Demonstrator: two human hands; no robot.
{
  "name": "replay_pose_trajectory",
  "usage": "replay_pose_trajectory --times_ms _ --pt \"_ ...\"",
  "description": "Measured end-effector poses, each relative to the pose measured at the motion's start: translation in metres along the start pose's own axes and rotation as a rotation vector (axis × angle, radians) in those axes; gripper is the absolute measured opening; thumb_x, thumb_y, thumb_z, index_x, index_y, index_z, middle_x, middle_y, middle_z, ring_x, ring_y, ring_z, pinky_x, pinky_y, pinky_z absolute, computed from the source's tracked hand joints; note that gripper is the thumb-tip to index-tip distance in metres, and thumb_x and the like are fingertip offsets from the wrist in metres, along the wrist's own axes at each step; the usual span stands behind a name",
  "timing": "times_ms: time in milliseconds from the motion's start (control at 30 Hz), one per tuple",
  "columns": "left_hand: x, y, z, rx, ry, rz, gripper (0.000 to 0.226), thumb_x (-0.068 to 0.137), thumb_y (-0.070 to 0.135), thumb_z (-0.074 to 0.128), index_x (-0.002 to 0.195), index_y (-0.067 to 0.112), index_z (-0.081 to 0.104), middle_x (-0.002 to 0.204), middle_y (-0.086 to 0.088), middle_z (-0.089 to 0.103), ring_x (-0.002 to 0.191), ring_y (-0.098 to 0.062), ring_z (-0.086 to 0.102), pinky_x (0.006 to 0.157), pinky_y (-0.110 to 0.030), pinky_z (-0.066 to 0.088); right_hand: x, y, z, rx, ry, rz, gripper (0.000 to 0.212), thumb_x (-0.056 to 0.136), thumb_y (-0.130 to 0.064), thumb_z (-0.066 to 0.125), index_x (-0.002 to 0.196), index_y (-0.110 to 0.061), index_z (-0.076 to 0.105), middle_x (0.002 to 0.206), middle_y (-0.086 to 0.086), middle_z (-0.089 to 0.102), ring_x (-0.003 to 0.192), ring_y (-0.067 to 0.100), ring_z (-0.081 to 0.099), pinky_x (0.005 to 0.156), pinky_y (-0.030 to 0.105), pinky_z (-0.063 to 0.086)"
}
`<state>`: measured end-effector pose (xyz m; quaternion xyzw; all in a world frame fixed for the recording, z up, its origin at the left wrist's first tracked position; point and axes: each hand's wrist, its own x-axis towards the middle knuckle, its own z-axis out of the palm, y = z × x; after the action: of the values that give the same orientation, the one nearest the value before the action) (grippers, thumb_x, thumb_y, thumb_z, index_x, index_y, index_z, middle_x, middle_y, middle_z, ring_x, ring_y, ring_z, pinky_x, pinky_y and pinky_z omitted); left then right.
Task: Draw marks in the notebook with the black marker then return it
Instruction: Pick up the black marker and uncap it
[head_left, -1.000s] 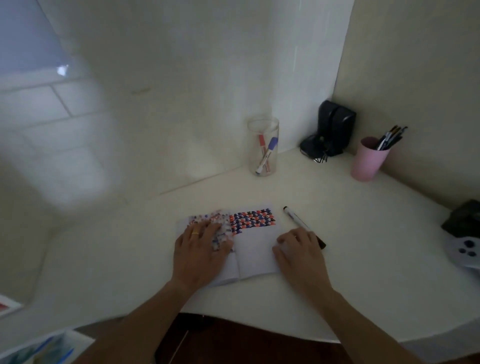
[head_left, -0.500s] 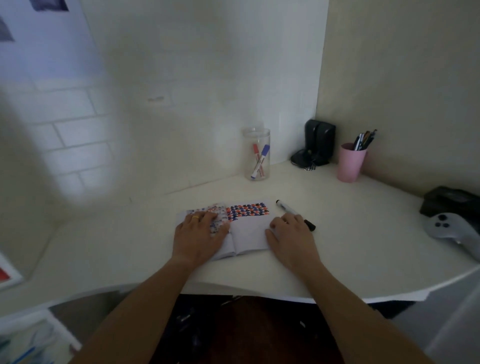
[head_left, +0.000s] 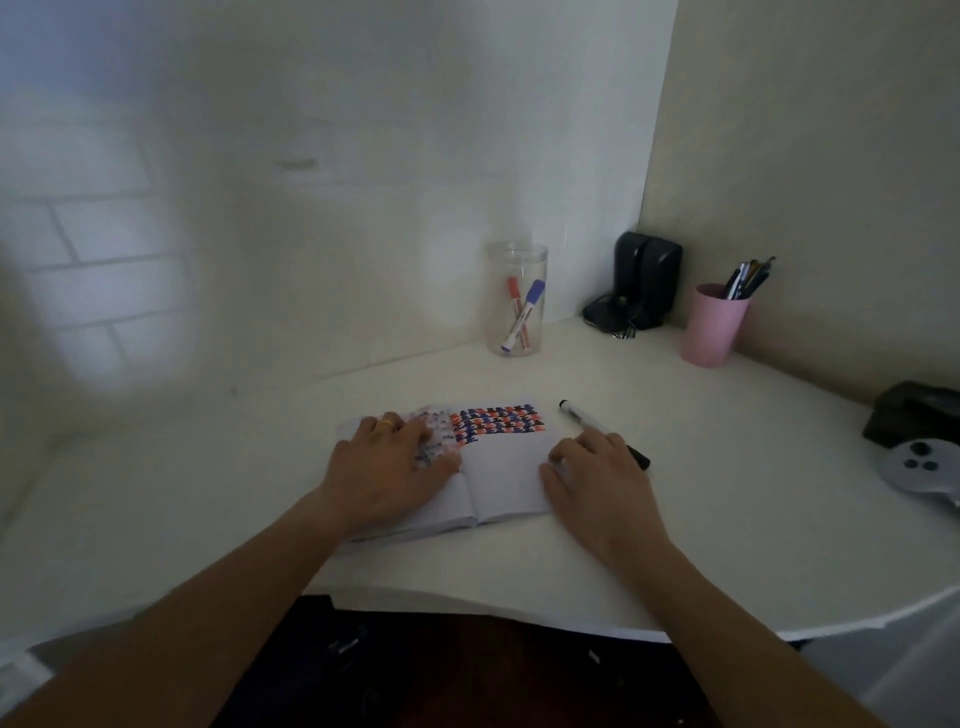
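Neither hand (head_left: 387, 470) has moved; black marker (head_left: 592, 425) beside notebook (head_left: 506, 475).

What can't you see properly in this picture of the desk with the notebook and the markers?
- Black marker: in the head view its middle lies under the right hand, so grip is unclear.
- Notebook: left page mostly covered by the left hand.
- Marks: too small to read.
- Grey controller: cut by the right edge.
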<state>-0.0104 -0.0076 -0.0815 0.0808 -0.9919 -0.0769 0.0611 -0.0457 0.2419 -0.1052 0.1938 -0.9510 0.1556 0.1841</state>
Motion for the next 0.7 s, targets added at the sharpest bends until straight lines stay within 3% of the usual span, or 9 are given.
replay_pose_trajectory --times_ms 100,200,300,433,567,633,700 --pt "0.023 -0.007 -0.016 0.032 -0.042 0.049 0.053 0.09 0.069 0.048 0.123 0.03 0.06 0.132 -0.006 0.057 0.13 -0.029 0.053 0.102 -0.045 0.046 0.0 0.001 0.003 0.003 0.033 -0.003 0.022 0.094 -0.035 0.058 0.097 -0.019 0.072 0.096 0.002 0.068 0.097 0.027 0.058 0.084 0.038 0.049" --pt "0.051 -0.009 -0.019 0.059 0.102 0.146 0.042 0.094 0.058 0.052 0.107 0.023 0.071 0.117 -0.006 0.064 0.114 -0.027 0.062 0.092 -0.041 0.05 0.003 0.001 0.006 0.007 0.036 0.005 0.017 0.092 -0.034 0.062 0.094 -0.02 0.072 0.093 0.001 0.068 0.093 0.026 0.059 0.079 0.037 0.051" --pt "0.079 -0.007 -0.015 -0.112 0.209 0.344 0.024 0.095 0.039 0.055 0.102 0.024 0.073 0.114 -0.001 0.066 0.109 -0.022 0.063 0.089 -0.039 0.052 0.003 0.001 0.002 -0.006 0.013 0.009 0.023 0.093 -0.038 0.055 0.101 -0.023 0.071 0.1 -0.001 0.067 0.097 0.025 0.058 0.078 0.036 0.05" --pt "0.109 -0.009 -0.004 -0.224 0.038 0.597 0.034 0.089 0.018 0.042 0.096 0.03 0.073 0.106 0.011 0.062 0.088 0.005 0.055 0.08 -0.029 0.046 0.016 0.002 -0.004 -0.087 0.046 0.017 0.027 0.092 -0.034 0.058 0.113 -0.023 0.071 0.112 0.001 0.069 0.103 0.027 0.061 0.079 0.039 0.055" --pt "0.116 -0.015 0.009 -0.263 -0.013 0.663 0.037 0.089 0.018 0.042 0.101 0.028 0.075 0.105 0.011 0.065 0.096 -0.006 0.059 0.084 -0.03 0.048 0.043 0.012 -0.006 -0.293 0.003 0.048 0.046 0.078 -0.016 0.076 0.123 -0.019 0.07 0.108 0.01 0.071 0.091 0.034 0.066 0.067 0.04 0.056" --pt "0.115 -0.018 0.011 -0.256 -0.019 0.681 0.041 0.089 0.026 0.036 0.103 0.029 0.074 0.108 0.011 0.066 0.099 -0.009 0.06 0.087 -0.033 0.05 0.054 0.011 -0.006 -0.378 -0.097 0.055 0.059 0.079 -0.011 0.067 0.137 -0.024 0.06 0.116 0.011 0.067 0.098 0.035 0.064 0.073 0.04 0.053" --pt "0.114 -0.02 0.012 -0.243 -0.015 0.701 0.044 0.087 0.031 0.032 0.106 0.03 0.071 0.111 0.013 0.064 0.102 -0.009 0.058 0.088 -0.034 0.05 0.06 0.01 -0.005 -0.419 -0.202 0.067 0.074 0.085 -0.01 0.053 0.153 -0.03 0.034 0.127 0.007 0.056 0.111 0.031 0.056 0.082 0.038 0.047"
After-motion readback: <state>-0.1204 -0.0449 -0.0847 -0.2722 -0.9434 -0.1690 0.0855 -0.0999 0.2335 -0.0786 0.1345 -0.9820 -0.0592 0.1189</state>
